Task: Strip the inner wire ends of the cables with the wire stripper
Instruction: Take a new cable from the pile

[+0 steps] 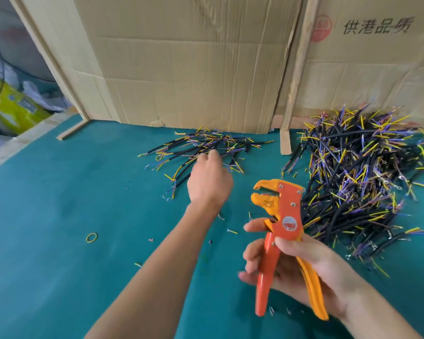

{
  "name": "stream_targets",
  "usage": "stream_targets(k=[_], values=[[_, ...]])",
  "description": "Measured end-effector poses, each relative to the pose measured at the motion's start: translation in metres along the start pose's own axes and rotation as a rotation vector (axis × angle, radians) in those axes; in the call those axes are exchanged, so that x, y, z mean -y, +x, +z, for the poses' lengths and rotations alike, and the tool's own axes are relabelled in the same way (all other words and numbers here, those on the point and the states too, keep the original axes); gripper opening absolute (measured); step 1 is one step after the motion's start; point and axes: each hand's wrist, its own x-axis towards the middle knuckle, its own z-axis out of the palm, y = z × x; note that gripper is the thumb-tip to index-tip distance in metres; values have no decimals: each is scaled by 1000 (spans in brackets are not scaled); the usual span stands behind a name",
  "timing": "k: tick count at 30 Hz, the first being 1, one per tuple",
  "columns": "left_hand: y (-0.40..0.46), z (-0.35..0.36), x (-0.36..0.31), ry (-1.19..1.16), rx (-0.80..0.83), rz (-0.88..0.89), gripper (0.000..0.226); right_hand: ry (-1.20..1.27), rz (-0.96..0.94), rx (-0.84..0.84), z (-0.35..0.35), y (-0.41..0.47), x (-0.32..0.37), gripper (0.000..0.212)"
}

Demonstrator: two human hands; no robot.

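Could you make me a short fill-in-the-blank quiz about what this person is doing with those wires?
1. The right hand grips an orange wire ____.
2. The left hand reaches into the ____ of the two cable piles.
3. The table is covered in a ____ cloth.
4. A yellow rubber ____ lies on the cloth near the left forearm.

Missing words: stripper; smaller; green; band
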Motion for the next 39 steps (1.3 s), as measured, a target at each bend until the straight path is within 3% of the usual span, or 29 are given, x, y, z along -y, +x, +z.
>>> stream_targets(k=[2,4,6,9,12,15,21,26,33,39], values=[[9,-1,21,264,308,-269,33,-26,-11,-53,-1,4,-5,45],[13,1,43,405,428,-319,39,-58,14,-128,1,9,-10,49],[9,0,47,385,454,-299,30,-98,36,-219,3,12,-16,51],[4,-8,50,195,443,-291,25,-111,33,-288,2,14,-19,51],[-18,-19,44,-254,348,-328,40,-137,1,-300,5,15,-19,50],[-52,-15,28,-662,188,-414,36,-213,-44,-316,6,14,-19,49],[-100,1,8,-1038,52,-605,22,-264,-121,-359,6,13,-16,52],[-115,2,1,-1455,93,-625,15,-208,-151,-371,3,10,-5,58],[-110,0,5,-1595,410,-574,14,-140,-183,-310,-4,7,7,67],[-110,6,8,-1501,574,-436,13,-158,-174,-261,-13,4,18,66]])
